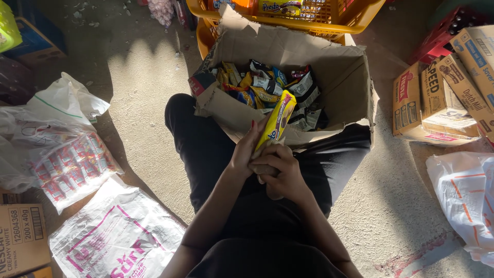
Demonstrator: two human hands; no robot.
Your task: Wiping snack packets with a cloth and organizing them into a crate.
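From the head camera, the person sits on the concrete floor with a cardboard box against the knees. Both hands meet over the lap: the left hand and right hand are closed around the lower end of a long yellow biscuit pack — its upper end juts over the box's near edge. The box is already part-filled with mixed snack packets; this pack is not yet among them. Printed plastic bags lie by the left knee — stacked cartons at the right.
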